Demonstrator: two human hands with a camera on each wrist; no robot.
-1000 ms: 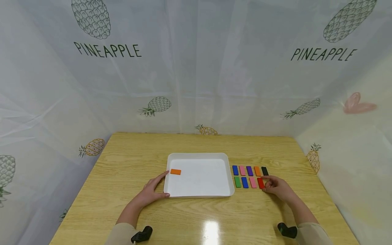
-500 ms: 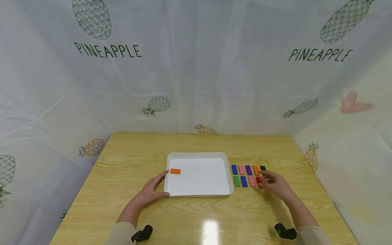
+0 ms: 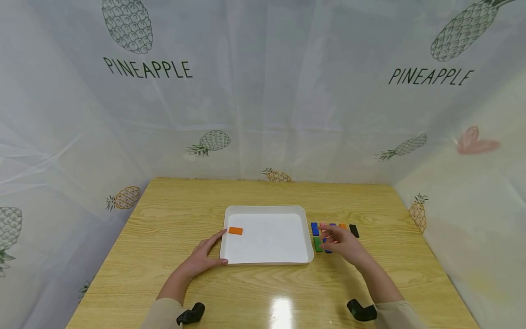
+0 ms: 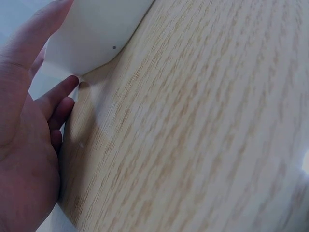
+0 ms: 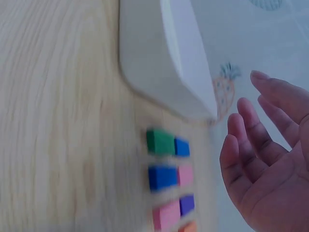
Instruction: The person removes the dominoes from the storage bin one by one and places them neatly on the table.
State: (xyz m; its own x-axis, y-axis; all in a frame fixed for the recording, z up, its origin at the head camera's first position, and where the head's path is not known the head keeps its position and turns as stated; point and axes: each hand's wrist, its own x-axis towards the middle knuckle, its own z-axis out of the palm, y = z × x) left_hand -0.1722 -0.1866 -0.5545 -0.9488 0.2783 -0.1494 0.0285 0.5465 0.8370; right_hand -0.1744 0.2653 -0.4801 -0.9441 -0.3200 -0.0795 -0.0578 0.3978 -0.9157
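Note:
A white tray (image 3: 269, 235) lies in the middle of the table with an orange block (image 3: 235, 230) near its left wall. At the tray's left end is my left hand (image 3: 199, 260), thumb and fingers spread and touching its side; the left wrist view shows them against the tray wall (image 4: 96, 36). My right hand (image 3: 343, 244) hovers over two rows of small coloured blocks, fingers loosely bent, nothing seen between them. A green block (image 3: 318, 244) and a blue block (image 3: 314, 229) show left of it, a black block (image 3: 354, 230) behind it. It hides several others.
In the right wrist view a pink block (image 5: 166, 215) and a purple block (image 5: 187, 205) stand in the rows beside the tray's end. A pineapple-print curtain (image 3: 263, 114) encloses the back and sides of the wooden table (image 3: 185, 196).
My right hand has lifted from the red block at the right end of the front row and moved left across the blocks toward the tray. The left hand stays in place.

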